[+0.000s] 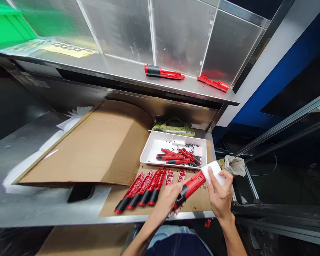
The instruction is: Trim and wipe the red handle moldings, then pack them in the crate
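My left hand [168, 199] is closed round the black end of a red and black tool housing [193, 186]. A white block [214, 171], perhaps foam, is gripped between the thumb and fingers of my right hand [220, 193] and covers the housing's upper right end. Left of my hands, several similar red and black housings [133, 190] lie side by side on the cardboard. Two red half shells [169, 177] with their insides facing up lie beyond my left hand. More red parts [176, 157] and many small black pieces sit in a white tray [144, 153] behind them.
A large cardboard box [90, 142] stands on the left, with white sheets [52, 137] beside it. On the steel shelf [117, 69] are two red parts [173, 74], yellow paper [68, 49] and a green bin [8, 25]. A pale bag [234, 166] and metal rails are at the right.
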A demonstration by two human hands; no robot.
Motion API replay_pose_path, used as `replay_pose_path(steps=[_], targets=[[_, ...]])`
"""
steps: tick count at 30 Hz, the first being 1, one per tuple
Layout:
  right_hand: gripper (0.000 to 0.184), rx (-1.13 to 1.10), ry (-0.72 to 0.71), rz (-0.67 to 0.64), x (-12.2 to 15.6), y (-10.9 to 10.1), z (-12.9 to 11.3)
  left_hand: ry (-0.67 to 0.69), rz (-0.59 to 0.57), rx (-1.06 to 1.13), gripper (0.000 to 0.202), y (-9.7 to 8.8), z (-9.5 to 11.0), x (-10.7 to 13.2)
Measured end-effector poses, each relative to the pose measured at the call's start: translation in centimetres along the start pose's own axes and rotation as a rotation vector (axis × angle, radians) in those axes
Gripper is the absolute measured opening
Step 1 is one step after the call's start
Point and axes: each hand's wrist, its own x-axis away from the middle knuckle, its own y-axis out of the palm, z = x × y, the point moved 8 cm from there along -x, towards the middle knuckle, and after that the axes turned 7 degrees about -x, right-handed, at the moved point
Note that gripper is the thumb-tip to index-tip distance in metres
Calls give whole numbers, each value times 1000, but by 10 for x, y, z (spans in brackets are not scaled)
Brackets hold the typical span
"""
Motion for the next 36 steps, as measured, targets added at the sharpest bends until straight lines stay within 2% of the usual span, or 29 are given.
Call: replay_pose_path(steps=[4,7,10,14,17,21,24,26,28,30,33,35,36], targets=[[33,33,75,10,-15,-9,24,-29,-22,31,85,0,-3,3],[34,-35,171,130,-23,-37,53,-37,11,145,85,-8,1,7],[37,-191,188,201,-16,-58,62,-47,7,229,80,-11,6,12],[48,-318,149,169,0,-58,44,-60,-36,307,60,-6,11,17],[55,-327,85,155,0,-53,26,-67,-63,341,50,-2,12,17],[60,-301,-6,167,-6,-52,4,-88,-53,375,49,-1,12,16],[62,-276,-57,161,-1,-45,-22,-117,-56,411,51,3,11,15],[61,-255,-117,104,5,-35,-42,-126,-77,439,52,7,10,15],[56,-226,-152,21,8,-24,-50,-128,-91,449,53,10,8,14],[47,-150,-67,1,3,-22,-30,-128,-97,422,53,7,3,14],[41,-47,200,52,-7,-42,34,-109,-134,301,57,-8,-1,16],[43,-147,281,-3,-9,-54,64,-81,-260,143,63,-16,0,20],[43,-236,283,-78,-7,-57,69,-69,-361,36,64,-18,1,23]])
